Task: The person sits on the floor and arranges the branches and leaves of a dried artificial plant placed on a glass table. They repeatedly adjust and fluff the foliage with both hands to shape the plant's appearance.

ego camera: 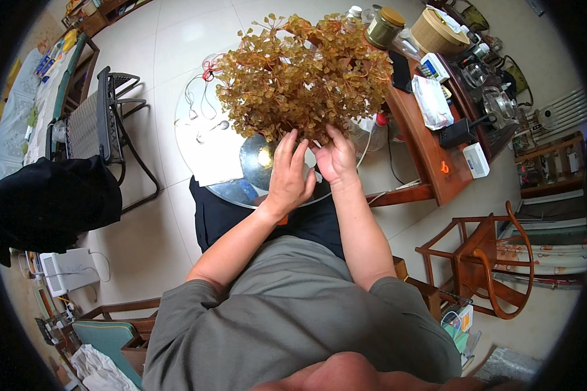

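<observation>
A large bushy ornament of amber, translucent leaves on reddish-brown stems (303,78) stands on a round glass tabletop (225,195) before me. My left hand (291,171) is at its near edge, fingers pointing up into the lowest leaves, thumb apart. Just right of it, my right hand (335,156) has its palm turned partly up, its fingertips among the leaves. Foliage and the fingers themselves hide whether anything is pinched there. On the glass to the left lie a white sheet (215,161), a small metal spoon-like item (221,125) and thin cords, with a red cord (209,73) near the leaves.
At the right, a wooden desk (450,185) bears a black phone (400,72), a white packet (431,102), a lidded jar (385,28) and orange scissors handles (444,166). A plastic bottle with a red cap (381,119) stands beside the glass. A folding chair (85,122) is at the left, a wooden chair (479,259) at lower right.
</observation>
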Demonstrator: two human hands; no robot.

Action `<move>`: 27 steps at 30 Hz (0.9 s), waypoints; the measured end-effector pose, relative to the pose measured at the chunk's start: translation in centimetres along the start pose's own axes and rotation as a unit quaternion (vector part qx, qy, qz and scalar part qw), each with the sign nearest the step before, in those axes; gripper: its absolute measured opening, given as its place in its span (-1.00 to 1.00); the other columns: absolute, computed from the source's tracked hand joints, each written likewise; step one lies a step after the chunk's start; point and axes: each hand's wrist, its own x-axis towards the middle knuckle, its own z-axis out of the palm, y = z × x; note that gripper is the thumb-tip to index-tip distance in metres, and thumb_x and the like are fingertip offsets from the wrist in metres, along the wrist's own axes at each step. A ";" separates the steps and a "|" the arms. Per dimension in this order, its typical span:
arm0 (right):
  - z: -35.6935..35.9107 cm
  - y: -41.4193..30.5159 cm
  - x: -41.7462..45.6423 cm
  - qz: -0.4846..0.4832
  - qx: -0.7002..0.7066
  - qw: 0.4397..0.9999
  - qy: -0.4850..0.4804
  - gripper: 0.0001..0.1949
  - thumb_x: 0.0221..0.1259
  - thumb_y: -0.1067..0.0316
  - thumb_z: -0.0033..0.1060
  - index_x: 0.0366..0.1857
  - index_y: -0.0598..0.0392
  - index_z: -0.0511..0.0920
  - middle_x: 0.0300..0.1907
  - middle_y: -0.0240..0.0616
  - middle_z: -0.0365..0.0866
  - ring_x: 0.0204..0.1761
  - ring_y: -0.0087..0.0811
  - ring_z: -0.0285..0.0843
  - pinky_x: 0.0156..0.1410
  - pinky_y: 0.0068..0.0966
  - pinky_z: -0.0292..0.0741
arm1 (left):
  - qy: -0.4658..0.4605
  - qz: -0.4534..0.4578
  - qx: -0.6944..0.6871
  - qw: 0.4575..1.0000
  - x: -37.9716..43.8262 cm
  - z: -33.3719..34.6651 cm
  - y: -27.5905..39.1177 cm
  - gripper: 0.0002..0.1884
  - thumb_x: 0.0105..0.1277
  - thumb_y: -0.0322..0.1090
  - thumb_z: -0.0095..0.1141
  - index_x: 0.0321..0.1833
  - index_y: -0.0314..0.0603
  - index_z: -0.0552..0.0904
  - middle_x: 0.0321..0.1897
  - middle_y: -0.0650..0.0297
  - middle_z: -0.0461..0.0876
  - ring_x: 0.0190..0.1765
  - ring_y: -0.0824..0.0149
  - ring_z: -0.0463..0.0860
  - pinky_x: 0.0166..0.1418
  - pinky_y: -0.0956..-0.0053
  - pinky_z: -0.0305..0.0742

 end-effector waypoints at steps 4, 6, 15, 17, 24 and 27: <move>-1.3 0.5 0.6 0.014 0.010 1.000 0.013 -0.61 0.41 0.28 0.13 0.28 0.07 0.48 0.24 -0.21 0.59 0.26 -0.23 0.52 0.39 -0.15 0.44 | 0.054 -0.034 -0.035 0.997 -0.9 -0.2 0.2 -0.38 0.09 -0.49 0.31 0.28 -0.27 0.43 0.32 -0.09 0.36 0.33 -0.13 0.41 0.40 0.14 0.36; -1.8 0.6 0.9 0.027 0.015 0.999 0.015 -0.62 0.40 0.27 0.12 0.25 0.07 0.50 0.23 -0.23 0.59 0.26 -0.24 0.52 0.39 -0.18 0.45 | 0.066 -0.118 -0.106 0.985 -2.0 -0.2 0.2 -0.42 0.10 -0.49 0.32 0.24 -0.27 0.44 0.26 -0.03 0.39 0.27 -0.01 0.45 0.31 0.23 0.41; -0.2 0.8 0.1 0.046 0.051 0.997 0.022 -0.63 0.41 0.24 0.11 0.22 0.09 0.50 0.17 -0.23 0.62 0.19 -0.22 0.57 0.36 -0.20 0.50 | 0.134 -0.475 -0.653 0.574 -0.8 0.3 -1.7 -0.62 0.48 -0.35 0.09 0.27 -0.33 0.39 0.06 0.11 0.58 0.03 0.30 0.63 0.09 0.42 0.56; -0.4 0.9 0.2 0.036 0.030 0.999 0.015 -0.64 0.42 0.24 0.09 0.22 0.09 0.50 0.17 -0.22 0.63 0.19 -0.22 0.58 0.34 -0.21 0.52 | 0.152 -0.490 -0.660 0.550 -0.2 0.6 -1.6 -0.68 0.52 -0.25 0.11 0.19 -0.26 0.46 -0.01 0.16 0.62 -0.01 0.31 0.63 0.06 0.40 0.59; -0.9 0.9 0.4 0.015 0.018 0.999 -0.026 -0.60 0.41 0.30 0.03 0.29 0.12 0.44 0.18 -0.22 0.61 0.18 -0.26 0.60 0.28 -0.26 0.55 | 0.100 -0.484 -0.678 0.545 1.6 0.6 -1.1 -0.74 0.53 -0.18 0.13 0.11 -0.19 0.56 0.02 0.25 0.65 0.03 0.36 0.60 0.14 0.39 0.53; -0.3 0.8 0.6 -0.010 0.002 1.000 -0.010 -0.59 0.40 0.34 0.02 0.30 0.13 0.43 0.22 -0.21 0.58 0.25 -0.24 0.54 0.34 -0.23 0.50 | 0.084 -0.465 -0.673 0.569 1.6 1.2 -1.3 -0.73 0.53 -0.23 0.15 0.15 -0.19 0.57 0.04 0.29 0.66 0.03 0.40 0.61 0.13 0.44 0.52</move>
